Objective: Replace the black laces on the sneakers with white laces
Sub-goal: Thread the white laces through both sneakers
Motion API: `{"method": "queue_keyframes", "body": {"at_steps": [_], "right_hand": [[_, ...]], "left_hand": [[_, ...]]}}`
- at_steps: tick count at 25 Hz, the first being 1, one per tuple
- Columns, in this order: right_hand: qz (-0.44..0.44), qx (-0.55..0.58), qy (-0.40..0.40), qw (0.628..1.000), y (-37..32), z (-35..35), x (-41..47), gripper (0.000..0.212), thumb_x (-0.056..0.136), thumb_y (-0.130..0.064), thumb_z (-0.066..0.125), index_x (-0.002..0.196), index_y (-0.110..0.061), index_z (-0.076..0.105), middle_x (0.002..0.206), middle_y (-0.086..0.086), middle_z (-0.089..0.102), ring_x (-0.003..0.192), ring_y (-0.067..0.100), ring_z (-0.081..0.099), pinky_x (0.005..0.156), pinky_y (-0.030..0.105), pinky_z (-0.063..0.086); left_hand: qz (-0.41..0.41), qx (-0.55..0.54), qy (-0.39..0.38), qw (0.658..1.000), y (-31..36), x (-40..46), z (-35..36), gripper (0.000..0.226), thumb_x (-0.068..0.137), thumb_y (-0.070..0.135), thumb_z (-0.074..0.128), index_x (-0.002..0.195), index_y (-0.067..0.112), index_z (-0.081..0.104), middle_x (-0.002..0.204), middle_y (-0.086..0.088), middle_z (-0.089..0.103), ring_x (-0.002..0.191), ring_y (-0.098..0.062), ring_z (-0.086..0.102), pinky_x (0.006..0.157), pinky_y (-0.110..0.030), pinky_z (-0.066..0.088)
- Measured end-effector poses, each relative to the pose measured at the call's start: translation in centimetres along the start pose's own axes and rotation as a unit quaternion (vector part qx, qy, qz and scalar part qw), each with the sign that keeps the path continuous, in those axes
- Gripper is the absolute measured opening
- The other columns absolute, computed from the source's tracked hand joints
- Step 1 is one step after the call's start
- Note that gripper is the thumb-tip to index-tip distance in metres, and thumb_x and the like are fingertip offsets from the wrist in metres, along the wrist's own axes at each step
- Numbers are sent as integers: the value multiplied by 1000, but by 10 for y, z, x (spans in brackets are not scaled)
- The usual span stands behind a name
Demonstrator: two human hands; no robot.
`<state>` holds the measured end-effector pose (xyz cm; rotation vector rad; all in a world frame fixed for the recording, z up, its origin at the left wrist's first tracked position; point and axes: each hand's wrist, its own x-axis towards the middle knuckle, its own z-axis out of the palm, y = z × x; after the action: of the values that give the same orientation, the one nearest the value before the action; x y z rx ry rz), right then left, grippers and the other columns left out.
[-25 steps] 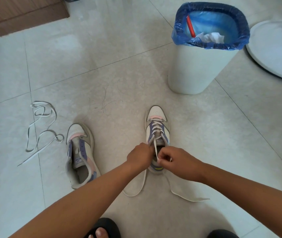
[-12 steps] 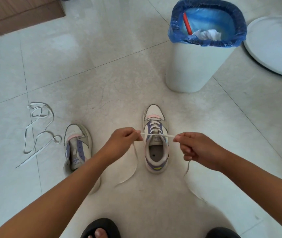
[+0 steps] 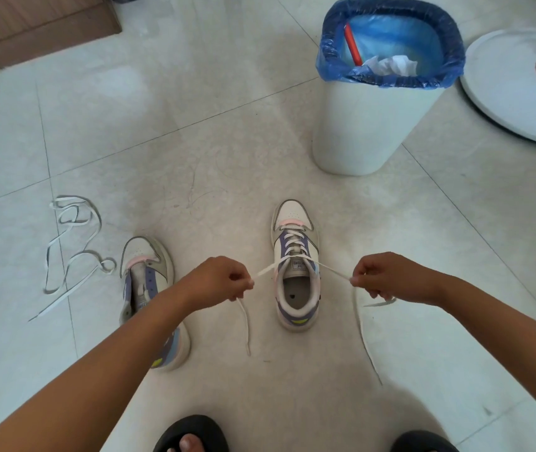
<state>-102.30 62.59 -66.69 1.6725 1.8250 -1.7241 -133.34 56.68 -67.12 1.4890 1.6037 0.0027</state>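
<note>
Pale floor tiles (image 3: 227, 141) carried both sneakers. Left hand (image 3: 217, 278) and right hand (image 3: 387, 277) each pinched one end of the white lace (image 3: 296, 258) threaded through the right sneaker (image 3: 296, 265), drawn taut sideways. Uneven pulling could shorten one end. Open floor lay on both sides; the bin (image 3: 364, 125) stood well beyond.

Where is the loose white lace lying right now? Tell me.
In the head view, the loose white lace lies coiled on the floor tiles at far left, just left of the unlaced sneaker.
</note>
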Motion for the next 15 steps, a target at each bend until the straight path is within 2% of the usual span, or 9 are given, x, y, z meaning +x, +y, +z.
{"method": "queue_keyframes", "body": {"at_steps": [2, 4, 6, 8, 13, 15], "right_hand": [[-2, -153, -15, 988, -3, 1, 1, 14, 89, -31, 63, 79, -21, 59, 71, -8, 59, 58, 1, 51, 55, 14, 39], [-17, -247, 2, 969, -12, 6, 6, 17, 89, -39, 59, 88, -23, 57, 83, -12, 54, 75, 5, 52, 62, 18, 37], [-47, -198, 59, 977, -26, 16, 18, 23, 91, -41, 55, 95, -19, 58, 89, -7, 57, 84, 12, 53, 67, 24, 38], [-58, -98, 99, 989, -41, 25, 32, 25, 92, -41, 54, 93, -16, 58, 90, -2, 59, 81, 14, 53, 66, 26, 39], [-29, -50, 28, 998, -50, 31, 55, 30, 86, -40, 65, 84, -13, 51, 82, -2, 52, 76, 13, 46, 59, 21, 36], [-36, -16, 40, 998, -47, 30, 58, 26, 86, -37, 66, 89, -15, 52, 82, -3, 51, 77, 13, 46, 60, 19, 37]], "left_hand": [[26, 57, -37, 997, 3, -3, 2, 16, 90, 26, 59, 76, 23, 65, 62, 11, 66, 55, -1, 64, 56, -12, 42], [44, -42, -78, 995, 11, -6, 2, 14, 90, 24, 62, 78, 17, 68, 67, 5, 70, 60, -7, 68, 55, -11, 45], [55, -206, -83, 973, 21, -7, -6, 14, 88, 22, 65, 83, 10, 71, 75, -4, 73, 67, -14, 70, 63, -18, 52], [63, -291, -37, 954, 28, -3, -18, 16, 88, 21, 63, 81, 10, 72, 76, -7, 73, 72, -17, 70, 69, -23, 55], [-2, -412, 69, 908, 27, 9, -33, 36, 95, 22, 52, 63, 12, 65, 59, -5, 62, 56, -20, 62, 59, -26, 55], [-33, -438, 88, 894, 22, 13, -32, 37, 96, 22, 50, 64, 11, 63, 56, -3, 59, 51, -18, 58, 55, -27, 54]]}}
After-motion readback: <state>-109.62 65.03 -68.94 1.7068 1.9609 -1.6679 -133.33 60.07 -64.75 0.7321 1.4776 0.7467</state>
